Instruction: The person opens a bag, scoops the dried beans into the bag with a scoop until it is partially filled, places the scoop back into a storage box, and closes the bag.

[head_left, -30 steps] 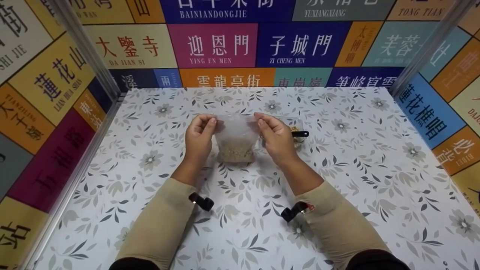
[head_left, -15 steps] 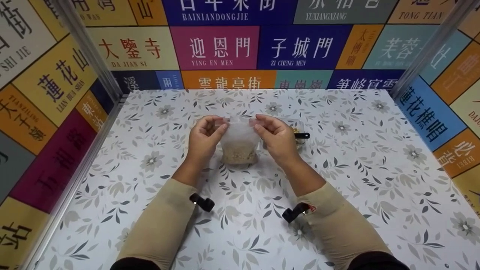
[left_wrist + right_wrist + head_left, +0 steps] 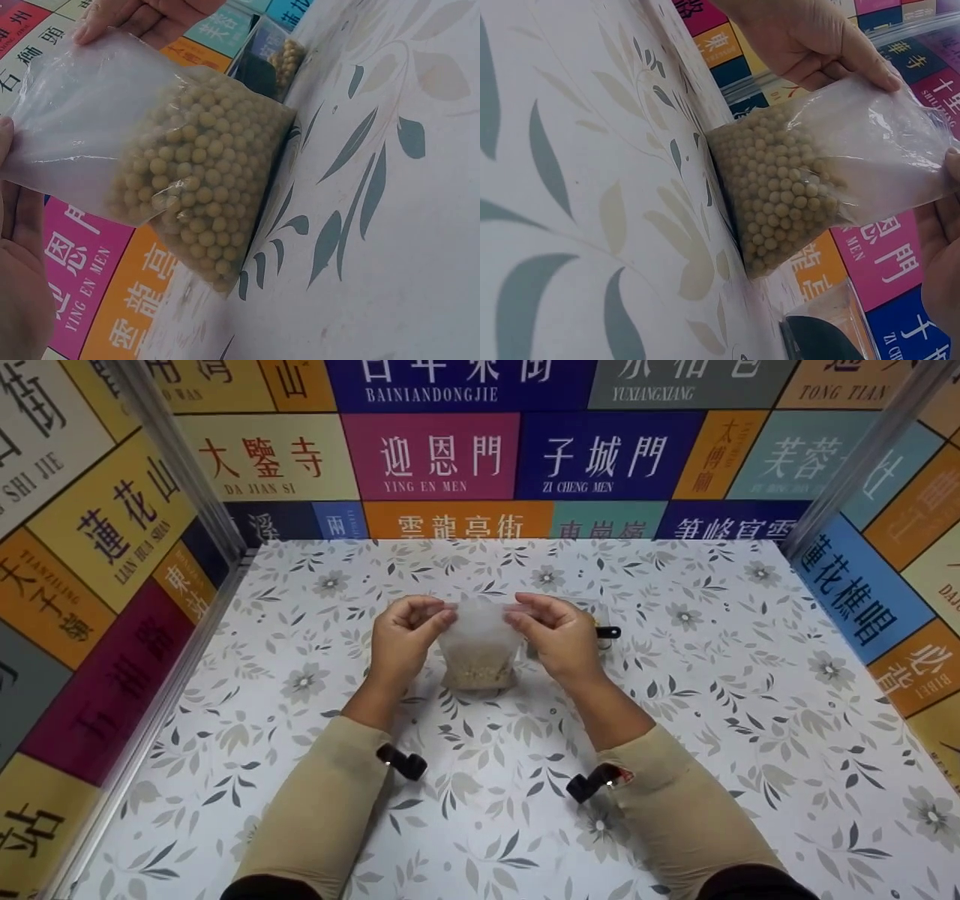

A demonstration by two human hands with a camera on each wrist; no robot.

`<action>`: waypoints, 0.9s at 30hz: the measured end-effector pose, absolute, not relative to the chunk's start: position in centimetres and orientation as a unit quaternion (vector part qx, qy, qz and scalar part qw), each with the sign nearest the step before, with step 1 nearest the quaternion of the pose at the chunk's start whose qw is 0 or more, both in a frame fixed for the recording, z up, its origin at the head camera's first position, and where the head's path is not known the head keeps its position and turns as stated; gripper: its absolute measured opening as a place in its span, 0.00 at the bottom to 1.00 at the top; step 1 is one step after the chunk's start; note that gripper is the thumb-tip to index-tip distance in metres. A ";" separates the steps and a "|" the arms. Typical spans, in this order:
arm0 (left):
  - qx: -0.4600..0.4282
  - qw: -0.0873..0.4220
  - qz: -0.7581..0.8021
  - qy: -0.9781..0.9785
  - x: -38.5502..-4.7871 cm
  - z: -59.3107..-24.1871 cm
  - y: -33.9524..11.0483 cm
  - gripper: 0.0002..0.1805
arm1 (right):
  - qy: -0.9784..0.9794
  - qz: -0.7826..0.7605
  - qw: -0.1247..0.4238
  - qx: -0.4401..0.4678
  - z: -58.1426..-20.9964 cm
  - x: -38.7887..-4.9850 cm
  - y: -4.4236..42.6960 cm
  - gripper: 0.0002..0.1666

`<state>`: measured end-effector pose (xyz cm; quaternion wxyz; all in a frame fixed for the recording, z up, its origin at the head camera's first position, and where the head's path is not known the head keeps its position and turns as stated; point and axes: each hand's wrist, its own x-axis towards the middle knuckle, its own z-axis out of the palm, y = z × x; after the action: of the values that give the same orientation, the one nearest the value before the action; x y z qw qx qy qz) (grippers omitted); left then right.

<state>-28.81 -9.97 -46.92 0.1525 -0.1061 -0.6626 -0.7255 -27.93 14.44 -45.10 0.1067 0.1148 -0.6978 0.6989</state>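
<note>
A clear plastic bag (image 3: 480, 649) stands upright on the table, its lower part filled with round pale-yellow beans (image 3: 214, 165) that look like soybeans. My left hand (image 3: 405, 639) pinches the bag's upper left edge between thumb and fingers. At the upper right edge, my right hand (image 3: 561, 641) pinches the plastic in the same way. Between the two hands the film is cloudy and creased. The right wrist view shows the bag's base (image 3: 739, 202) on the tabletop. Whether the mouth of the bag is sealed, I cannot tell.
Behind my right hand, partly hidden, is a clear container (image 3: 259, 45) with more yellow beans. A black handle (image 3: 609, 632) sticks out beside it. The table (image 3: 480, 795) has a floral cover. Panels printed with characters (image 3: 442, 457) enclose the back and sides.
Both hands have come closer together along the top of the bag, so it is drawn in narrower. The bag has shifted slightly right in the head view. Both hands keep their pinch.
</note>
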 end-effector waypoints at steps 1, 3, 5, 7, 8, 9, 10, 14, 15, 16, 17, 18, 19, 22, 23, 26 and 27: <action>-0.106 0.152 -0.727 -0.661 -28.8 -46.9 -10.0 0.12 | -0.697 0.700 0.107 0.115 -45.1 -27.9 14.5 0.19; -0.105 0.153 -0.730 -0.657 -28.9 -46.9 -9.9 0.11 | -0.695 0.701 0.109 0.115 -45.2 -28.0 14.5 0.19; -0.104 0.156 -0.730 -0.658 -28.9 -46.9 -9.9 0.11 | -0.694 0.701 0.113 0.116 -45.2 -28.0 14.5 0.18; -0.104 0.158 -0.728 -0.659 -28.8 -46.9 -9.9 0.11 | -0.692 0.703 0.115 0.117 -45.2 -27.9 14.4 0.18; -0.105 0.159 -0.728 -0.658 -28.8 -46.9 -9.9 0.11 | -0.691 0.704 0.115 0.117 -45.2 -27.9 14.4 0.17; -0.106 0.160 -0.728 -0.659 -28.8 -46.9 -9.9 0.11 | -0.691 0.704 0.115 0.116 -45.2 -27.9 14.4 0.17; -0.108 0.161 -0.728 -0.658 -28.8 -46.9 -9.9 0.12 | -0.690 0.706 0.115 0.115 -45.2 -27.9 14.4 0.17; -0.118 0.168 -0.729 -0.653 -28.6 -46.8 -9.9 0.12 | -0.692 0.705 0.113 0.107 -45.1 -27.9 14.3 0.19; -0.121 0.170 -0.729 -0.652 -28.6 -46.7 -9.9 0.12 | -0.692 0.706 0.112 0.106 -45.1 -27.9 14.2 0.20; -0.124 0.171 -0.729 -0.651 -28.6 -46.7 -9.9 0.12 | -0.690 0.707 0.110 0.105 -45.1 -27.9 14.2 0.20; -0.127 0.172 -0.727 -0.653 -28.6 -46.7 -9.9 0.13 | -0.690 0.708 0.109 0.105 -45.0 -27.9 14.1 0.20; -0.130 0.172 -0.725 -0.654 -28.6 -46.7 -9.9 0.13 | -0.690 0.708 0.109 0.107 -45.0 -27.8 14.1 0.20; -0.133 0.173 -0.723 -0.656 -28.6 -46.7 -9.9 0.13 | -0.693 0.704 0.109 0.108 -45.0 -27.8 14.1 0.19; -0.136 0.163 -0.707 -0.674 -28.4 -46.5 -10.0 0.13 | -0.703 0.693 0.112 0.114 -44.8 -27.6 14.1 0.16; -0.135 0.158 -0.702 -0.681 -28.4 -46.4 -10.0 0.14 | -0.707 0.689 0.111 0.115 -44.8 -27.6 14.1 0.17; -0.135 0.134 -0.685 -0.703 -28.2 -46.1 -9.8 0.16 | -0.718 0.679 0.100 0.117 -44.6 -27.4 14.1 0.19; -0.136 0.125 -0.682 -0.708 -28.2 -46.0 -9.7 0.18 | -0.721 0.676 0.095 0.118 -44.7 -27.4 14.1 0.19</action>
<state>-28.15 -9.71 -45.97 0.1246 -0.1357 -0.7076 -0.6822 -27.42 14.06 -44.65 0.0945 0.1178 -0.7209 0.6764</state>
